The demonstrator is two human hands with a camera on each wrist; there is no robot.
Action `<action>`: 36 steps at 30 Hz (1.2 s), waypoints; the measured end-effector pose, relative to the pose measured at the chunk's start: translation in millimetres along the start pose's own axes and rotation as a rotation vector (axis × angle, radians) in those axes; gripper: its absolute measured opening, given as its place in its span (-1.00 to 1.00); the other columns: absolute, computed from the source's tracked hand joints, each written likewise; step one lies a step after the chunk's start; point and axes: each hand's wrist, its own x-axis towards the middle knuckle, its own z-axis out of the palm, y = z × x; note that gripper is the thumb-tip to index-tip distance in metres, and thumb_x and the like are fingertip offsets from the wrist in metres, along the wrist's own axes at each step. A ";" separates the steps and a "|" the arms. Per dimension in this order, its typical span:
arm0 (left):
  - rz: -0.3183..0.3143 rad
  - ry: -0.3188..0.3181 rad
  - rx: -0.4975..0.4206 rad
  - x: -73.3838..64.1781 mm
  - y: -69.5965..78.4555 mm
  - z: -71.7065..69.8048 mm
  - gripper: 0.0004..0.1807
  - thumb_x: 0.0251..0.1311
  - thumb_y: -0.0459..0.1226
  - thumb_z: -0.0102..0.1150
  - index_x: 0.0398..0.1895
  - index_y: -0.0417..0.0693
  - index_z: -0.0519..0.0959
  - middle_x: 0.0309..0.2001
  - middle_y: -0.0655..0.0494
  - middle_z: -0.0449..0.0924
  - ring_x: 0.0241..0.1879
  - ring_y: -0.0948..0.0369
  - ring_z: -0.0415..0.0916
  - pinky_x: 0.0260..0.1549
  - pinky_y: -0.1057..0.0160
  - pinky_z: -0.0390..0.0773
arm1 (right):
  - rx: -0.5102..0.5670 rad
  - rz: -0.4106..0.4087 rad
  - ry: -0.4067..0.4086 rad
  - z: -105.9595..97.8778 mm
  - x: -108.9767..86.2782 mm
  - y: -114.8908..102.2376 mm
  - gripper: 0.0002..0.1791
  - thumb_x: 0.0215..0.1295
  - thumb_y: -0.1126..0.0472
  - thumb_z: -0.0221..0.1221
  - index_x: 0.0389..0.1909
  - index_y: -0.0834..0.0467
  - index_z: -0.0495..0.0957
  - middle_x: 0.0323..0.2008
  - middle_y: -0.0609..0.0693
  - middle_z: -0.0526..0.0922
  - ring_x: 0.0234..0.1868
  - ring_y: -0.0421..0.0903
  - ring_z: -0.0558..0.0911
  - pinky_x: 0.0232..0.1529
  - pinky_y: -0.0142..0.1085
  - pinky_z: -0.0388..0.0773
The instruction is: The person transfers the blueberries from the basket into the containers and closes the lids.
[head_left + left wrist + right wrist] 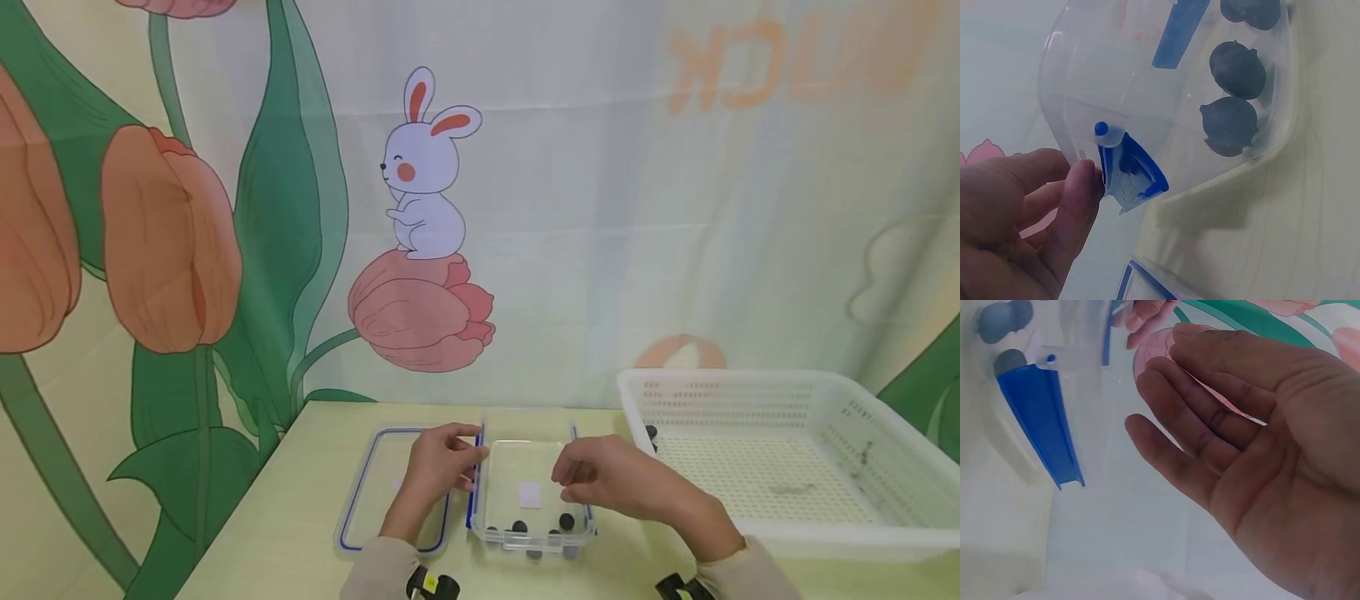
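Observation:
A clear plastic food box (480,492) stands uncovered on the table, its blue side latches hanging loose. Several dark blueberries (1230,126) lie on its bottom, mostly near the front, with a white square (529,495) behind them. At the box's left wall, my left hand (438,467) pinches the rim between thumb and fingers, just by a blue latch (1132,175). My right hand (611,475) hovers at the right rim, fingers loosely bent and nothing in them. In the right wrist view its palm faces the box, apart from the right blue latch (1041,425).
A clear lid with a blue seal (358,487) lies flat left of the box, partly under my left forearm. To the right stands a large white perforated basket (750,377), with small dark round things (652,432) at its left wall. A printed curtain (570,250) hangs behind the table.

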 end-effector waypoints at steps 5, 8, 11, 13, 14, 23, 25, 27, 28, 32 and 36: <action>0.008 -0.008 0.012 1.5 2.0 5.1 -0.58 0.30 -0.37 0.47 0.21 -0.23 0.68 -0.35 0.01 0.64 -0.52 0.20 0.64 -0.54 0.24 0.76 | 0.002 -0.024 0.096 -18.5 -10.3 1.2 -0.89 0.42 0.23 0.39 -0.09 0.05 0.70 -0.16 -0.17 0.72 -0.19 -0.22 0.71 -0.06 -0.25 0.72; 0.001 -0.009 0.020 3.0 3.5 7.7 -0.59 0.31 -0.35 0.47 0.21 -0.20 0.68 -0.35 0.02 0.64 -0.52 0.20 0.64 -0.54 0.25 0.76 | -0.029 -0.028 0.150 -34.2 -17.6 -1.3 -0.88 0.43 0.20 0.39 -0.08 0.03 0.71 -0.15 -0.17 0.72 -0.17 -0.23 0.71 0.01 -0.23 0.72; 0.001 -0.005 0.030 3.8 4.0 8.7 -0.59 0.31 -0.35 0.47 0.20 -0.19 0.69 -0.35 0.03 0.63 -0.52 0.19 0.64 -0.54 0.25 0.75 | -0.073 -0.032 0.177 -50.9 -23.3 -6.7 -0.86 0.43 0.18 0.39 -0.06 0.03 0.71 -0.14 -0.19 0.72 -0.17 -0.24 0.71 0.02 -0.24 0.72; 0.001 -0.002 0.033 3.6 4.5 8.2 -0.59 0.31 -0.35 0.47 0.20 -0.19 0.69 -0.35 0.03 0.63 -0.52 0.19 0.64 -0.54 0.25 0.75 | -0.090 -0.036 0.188 -61.5 -25.9 -10.0 -0.85 0.42 0.19 0.40 -0.05 0.04 0.71 -0.14 -0.18 0.73 -0.17 -0.23 0.72 -0.03 -0.25 0.73; 0.001 -0.002 0.032 3.4 4.9 7.8 -0.59 0.31 -0.36 0.47 0.20 -0.19 0.69 -0.35 0.03 0.63 -0.52 0.19 0.64 -0.55 0.25 0.75 | -0.098 -0.029 0.191 -66.9 -27.0 -11.7 -0.85 0.42 0.18 0.40 -0.05 0.04 0.71 -0.14 -0.19 0.73 -0.16 -0.22 0.72 -0.04 -0.25 0.73; -0.013 -0.007 0.014 1.3 4.2 4.9 -0.58 0.31 -0.35 0.47 0.22 -0.21 0.68 -0.34 0.00 0.63 -0.52 0.19 0.64 -0.53 0.23 0.76 | -0.151 0.067 0.208 -117.2 -28.1 -3.4 -0.86 0.46 0.20 0.36 -0.02 0.06 0.73 -0.09 -0.11 0.72 -0.11 -0.14 0.73 -0.07 -0.26 0.73; -0.013 -0.006 0.013 0.9 4.0 4.1 -0.58 0.30 -0.36 0.47 0.22 -0.21 0.68 -0.33 -0.01 0.63 -0.51 0.19 0.64 -0.53 0.23 0.76 | -0.182 0.079 0.214 -125.6 -27.0 4.1 -0.86 0.47 0.19 0.36 -0.02 0.04 0.74 -0.10 -0.11 0.73 -0.10 -0.12 0.73 -0.06 -0.26 0.72; -0.016 -0.006 0.009 1.0 3.9 3.5 -0.57 0.31 -0.35 0.47 0.22 -0.21 0.67 -0.33 -0.01 0.63 -0.51 0.18 0.64 -0.53 0.24 0.76 | -0.186 0.099 0.210 -132.1 -26.0 12.7 -0.85 0.47 0.18 0.35 -0.01 0.05 0.74 -0.11 -0.11 0.75 -0.09 -0.09 0.73 -0.09 -0.26 0.72; -0.016 -0.004 0.011 1.2 3.6 3.4 -0.57 0.31 -0.35 0.47 0.22 -0.21 0.68 -0.33 -0.01 0.63 -0.51 0.18 0.64 -0.54 0.24 0.76 | -0.184 0.102 0.209 -134.5 -25.2 17.8 -0.84 0.47 0.18 0.35 0.00 0.06 0.74 -0.11 -0.09 0.76 -0.09 -0.08 0.73 -0.10 -0.26 0.71; -0.016 0.000 0.006 2.0 2.5 2.4 -0.58 0.31 -0.35 0.47 0.22 -0.21 0.68 -0.33 0.00 0.64 -0.51 0.19 0.64 -0.54 0.25 0.75 | -0.171 0.098 0.210 -139.0 -19.5 43.5 -0.86 0.45 0.19 0.37 -0.04 0.06 0.74 -0.08 -0.06 0.76 -0.09 -0.08 0.72 -0.11 -0.28 0.70; -0.017 0.003 0.007 1.6 -0.7 0.3 -0.58 0.31 -0.35 0.46 0.21 -0.21 0.68 -0.33 0.00 0.64 -0.53 0.19 0.64 -0.54 0.23 0.76 | -0.149 0.105 0.188 -137.5 -11.8 72.7 -0.89 0.46 0.20 0.37 -0.07 0.09 0.75 -0.05 -0.04 0.73 -0.10 -0.09 0.70 -0.11 -0.23 0.70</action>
